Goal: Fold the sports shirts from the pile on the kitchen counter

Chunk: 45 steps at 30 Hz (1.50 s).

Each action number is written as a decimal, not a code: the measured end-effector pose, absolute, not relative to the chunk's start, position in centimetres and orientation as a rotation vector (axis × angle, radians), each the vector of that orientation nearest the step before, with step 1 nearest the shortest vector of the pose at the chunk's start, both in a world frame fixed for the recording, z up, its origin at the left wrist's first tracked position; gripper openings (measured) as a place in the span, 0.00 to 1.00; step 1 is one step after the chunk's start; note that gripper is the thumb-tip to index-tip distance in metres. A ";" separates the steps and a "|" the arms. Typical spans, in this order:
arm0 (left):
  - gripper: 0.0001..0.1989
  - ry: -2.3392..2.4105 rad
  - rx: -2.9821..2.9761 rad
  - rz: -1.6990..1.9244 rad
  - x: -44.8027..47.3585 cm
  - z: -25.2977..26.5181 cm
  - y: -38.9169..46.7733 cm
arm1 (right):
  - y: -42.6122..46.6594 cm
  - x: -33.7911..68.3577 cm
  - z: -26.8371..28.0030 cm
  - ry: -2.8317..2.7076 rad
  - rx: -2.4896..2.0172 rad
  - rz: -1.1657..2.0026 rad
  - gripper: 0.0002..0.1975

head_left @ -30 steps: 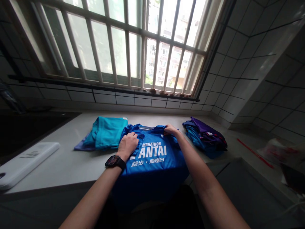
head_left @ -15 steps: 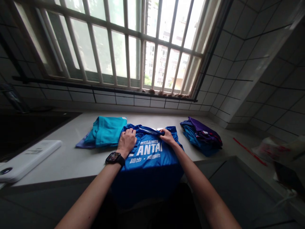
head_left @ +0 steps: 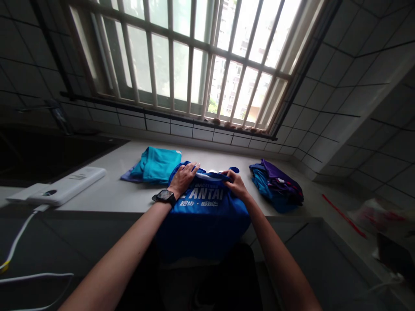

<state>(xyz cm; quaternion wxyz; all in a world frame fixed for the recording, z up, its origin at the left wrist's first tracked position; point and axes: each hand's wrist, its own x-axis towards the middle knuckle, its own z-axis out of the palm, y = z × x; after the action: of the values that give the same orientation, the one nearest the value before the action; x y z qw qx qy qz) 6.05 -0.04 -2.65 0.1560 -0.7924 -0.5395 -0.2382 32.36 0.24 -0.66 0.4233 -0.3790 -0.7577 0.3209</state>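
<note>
A blue T-shirt with white lettering lies over the counter's front edge, its lower part hanging down. My left hand, with a black watch on the wrist, is closed on the shirt's left shoulder by the collar. My right hand pinches the collar's right side. Between the two hands the neckline is stretched, and its pale inner side shows. Just left of the shirt sits a folded turquoise garment on top of a lilac one.
On the right of the white counter rests a stack of purple and blue clothes. A white power bank with a cable lies at the left, near the dark sink. A red strip is at far right. Behind is a barred window.
The collar has been pulled straighter between my hands, and the shirt's chest now slopes more over the edge. My view has turned left, bringing more of the power bank and its cable into sight.
</note>
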 end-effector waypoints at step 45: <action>0.18 -1.844 -2.599 -0.794 5.7 -2.2 -3.1 | -3.2 36.1 -5.5 -2.104 -1.080 0.516 0.09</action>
<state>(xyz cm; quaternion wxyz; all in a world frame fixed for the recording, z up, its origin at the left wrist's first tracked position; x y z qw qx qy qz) 5.68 -3.07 -2.23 -0.0711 -0.7895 -0.5600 -0.2410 36.07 -3.25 -5.50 0.3529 -0.4174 -0.8132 0.1997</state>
